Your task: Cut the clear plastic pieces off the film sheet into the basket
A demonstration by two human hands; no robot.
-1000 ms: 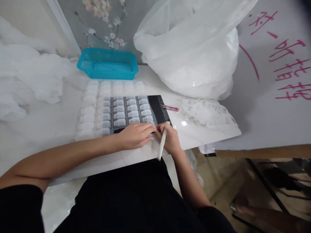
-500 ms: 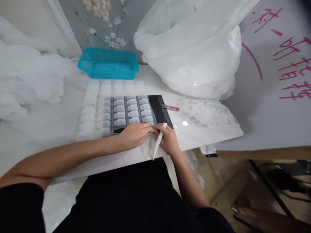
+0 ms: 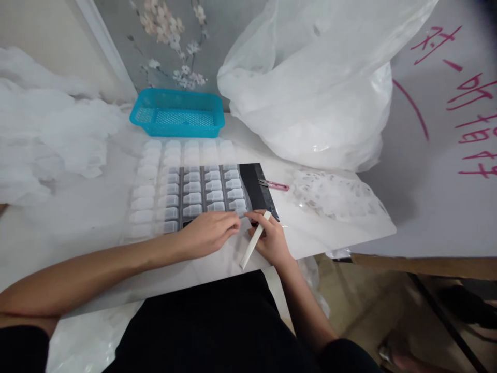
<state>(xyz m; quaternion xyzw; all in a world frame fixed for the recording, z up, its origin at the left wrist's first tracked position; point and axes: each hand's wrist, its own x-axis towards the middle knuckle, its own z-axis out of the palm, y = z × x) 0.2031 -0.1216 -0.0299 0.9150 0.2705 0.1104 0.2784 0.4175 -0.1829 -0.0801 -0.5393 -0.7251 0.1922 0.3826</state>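
Note:
Translucent white plastic caps stand in rows on a clear sheet, partly over a black sheet. My left hand rests at the near edge of these rows, its fingers bent and held together; whatever they pinch is hidden. Just to its right, my right hand has a flat whitish strip tucked between its fingers, slanting down toward the table edge. My right index fingertip points at the corner nearest my left fingers, and a small gap separates the hands. Pink-handled thread snips lie beyond my right hand.
A blue perforated basket sits behind the rows. A large white plastic bag bulges at the back right, with a pile of translucent scraps in front. More white plastic pieces are heaped on the left.
My left fingertips have drawn back slightly from my right hand, opening a small gap. The strip stays in my right hand. The whole view has shifted a little.

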